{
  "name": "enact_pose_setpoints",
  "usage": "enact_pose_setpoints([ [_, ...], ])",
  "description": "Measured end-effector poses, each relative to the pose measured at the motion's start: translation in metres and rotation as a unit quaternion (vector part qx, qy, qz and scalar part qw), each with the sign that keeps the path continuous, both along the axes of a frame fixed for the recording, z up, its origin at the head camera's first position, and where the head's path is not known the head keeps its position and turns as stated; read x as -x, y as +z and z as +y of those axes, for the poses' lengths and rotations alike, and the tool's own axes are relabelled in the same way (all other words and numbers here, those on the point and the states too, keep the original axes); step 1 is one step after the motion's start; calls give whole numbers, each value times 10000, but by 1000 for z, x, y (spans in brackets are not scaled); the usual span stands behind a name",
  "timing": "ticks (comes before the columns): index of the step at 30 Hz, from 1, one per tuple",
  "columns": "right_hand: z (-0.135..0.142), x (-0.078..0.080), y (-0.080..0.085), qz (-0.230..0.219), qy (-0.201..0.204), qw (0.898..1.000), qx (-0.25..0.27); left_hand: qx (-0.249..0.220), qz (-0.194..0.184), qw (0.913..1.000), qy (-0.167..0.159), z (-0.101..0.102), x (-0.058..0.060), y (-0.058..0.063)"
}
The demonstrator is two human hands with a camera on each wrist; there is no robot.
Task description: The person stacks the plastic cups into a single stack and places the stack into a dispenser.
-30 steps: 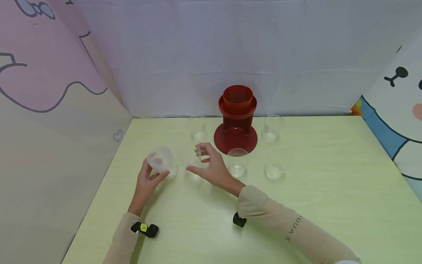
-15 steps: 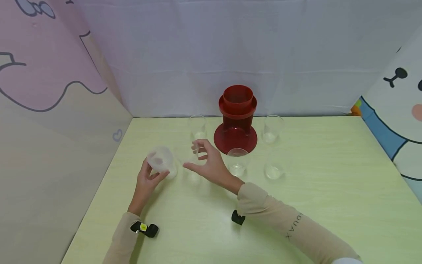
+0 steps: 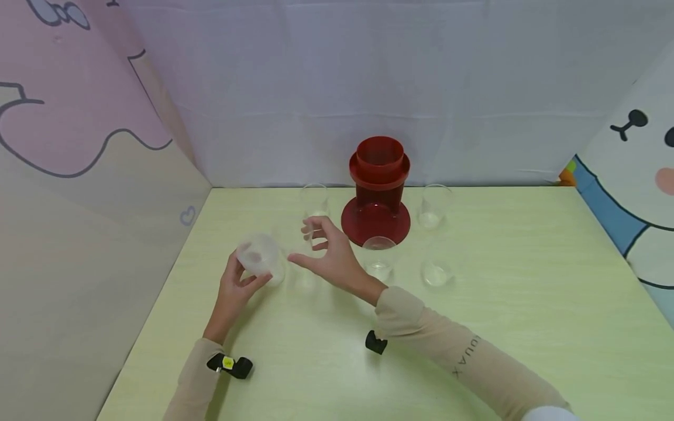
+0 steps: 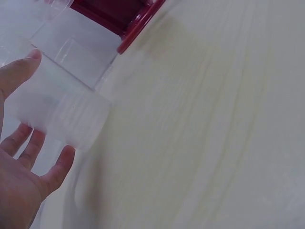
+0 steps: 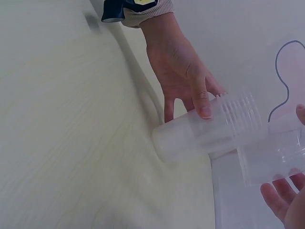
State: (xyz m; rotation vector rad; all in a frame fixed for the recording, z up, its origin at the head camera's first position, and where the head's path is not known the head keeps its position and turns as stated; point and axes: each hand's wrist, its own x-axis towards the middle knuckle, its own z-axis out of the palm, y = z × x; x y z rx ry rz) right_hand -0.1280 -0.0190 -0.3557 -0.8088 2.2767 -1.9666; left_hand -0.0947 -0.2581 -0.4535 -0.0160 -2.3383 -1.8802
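My left hand (image 3: 237,292) grips a stack of clear plastic cups (image 5: 181,138) near the left side of the table, with thumb and fingers on opposite sides. Several nested rims show at the stack's upper end in the right wrist view. Tilted beside that end is a single clear plastic cup (image 5: 271,160), held in my right hand (image 3: 334,257) between curved fingers and thumb. Its rim overlaps the stack's rims in the right wrist view. The single cup is faint and hard to make out from the head.
Red cups (image 3: 380,169) stand stacked on a round red base (image 3: 363,225) at the back. Around them are more clear cups, including a back-left cup (image 3: 314,199), a back-right cup (image 3: 434,206), a front cup (image 3: 379,257) and a right-front cup (image 3: 437,272).
My right hand has moved a little left and away from me with the single cup, closer to the stack. The left hand and its stack have barely moved.
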Motion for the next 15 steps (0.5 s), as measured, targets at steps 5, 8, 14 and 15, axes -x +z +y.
enact_pose_setpoints([
  [5, -2, 2, 4, 91, 81, 9999, 67, 7, 27, 10000, -41, -8, 5, -13],
  [8, -2, 4, 7, 108, 203, 9997, 67, -20, 76, 10000, -51, -11, 8, -21],
  [14, -3, 6, 12, 152, 370, 9992, 57, -13, 195, 9998, -32, -10, 7, -23],
  [15, -4, 7, 12, 165, 376, 9991, 59, 1, 206, 9998, -29, -9, 7, -23],
])
